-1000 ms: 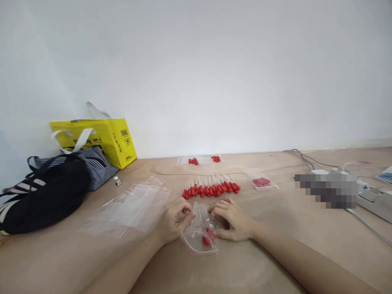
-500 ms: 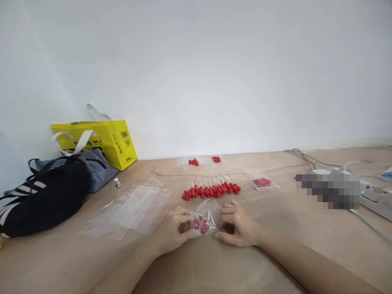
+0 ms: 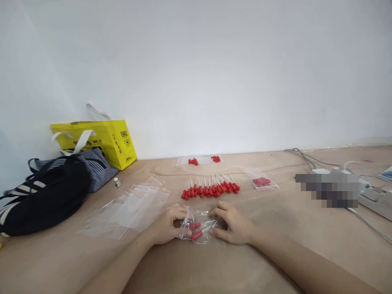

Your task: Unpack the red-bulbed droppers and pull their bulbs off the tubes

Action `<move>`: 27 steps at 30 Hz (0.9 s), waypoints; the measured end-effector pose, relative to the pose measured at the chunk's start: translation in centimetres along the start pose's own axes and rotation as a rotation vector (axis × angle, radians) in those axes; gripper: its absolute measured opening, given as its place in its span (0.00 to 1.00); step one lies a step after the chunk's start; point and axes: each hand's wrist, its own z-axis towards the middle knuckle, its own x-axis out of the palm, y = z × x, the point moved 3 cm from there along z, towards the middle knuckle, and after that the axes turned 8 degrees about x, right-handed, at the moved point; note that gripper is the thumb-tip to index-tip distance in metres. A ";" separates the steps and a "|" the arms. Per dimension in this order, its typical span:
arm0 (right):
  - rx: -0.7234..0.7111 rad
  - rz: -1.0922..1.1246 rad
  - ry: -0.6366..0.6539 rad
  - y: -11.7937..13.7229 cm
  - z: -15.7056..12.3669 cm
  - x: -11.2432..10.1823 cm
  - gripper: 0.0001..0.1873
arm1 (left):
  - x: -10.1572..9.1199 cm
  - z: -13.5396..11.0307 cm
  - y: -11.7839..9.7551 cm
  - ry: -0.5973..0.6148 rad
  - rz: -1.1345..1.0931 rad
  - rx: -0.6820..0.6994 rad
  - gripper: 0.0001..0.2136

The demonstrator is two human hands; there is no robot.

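Observation:
A small clear zip bag point(image 3: 199, 228) with a few red-bulbed droppers inside lies on the wooden table in front of me. My left hand point(image 3: 167, 224) pinches its left edge, fingers curled. My right hand point(image 3: 234, 223) grips its right edge, fingers bent over the plastic. Just beyond my hands a row of several loose droppers with red bulbs point(image 3: 210, 188) is lined up on the table.
A pile of empty clear zip bags point(image 3: 131, 206) lies to the left. Filled bags rest further back point(image 3: 202, 160) and to the right point(image 3: 261, 181). A yellow shopping bag point(image 3: 101, 139) and a black striped bag point(image 3: 49, 190) stand at far left. Cables and a power strip point(image 3: 375, 198) lie at right.
The bag hung open-mouthed toward me a second ago; both hands then lifted and turned it, and now it lies flat between them with the droppers on their sides.

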 end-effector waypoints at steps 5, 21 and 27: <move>0.081 0.036 -0.027 0.1 0.1 0.2 0.13 | 0.4 0.2 -0.8 -0.014 0.016 0.005 0.15; 0.139 0.085 -0.077 -0.3 0.1 0.3 0.11 | 0.4 0.3 -2.1 -0.053 0.309 0.114 0.07; 0.100 0.054 -0.109 -0.6 0.3 0.6 0.03 | -1.3 -0.5 -1.8 -0.054 0.321 0.068 0.07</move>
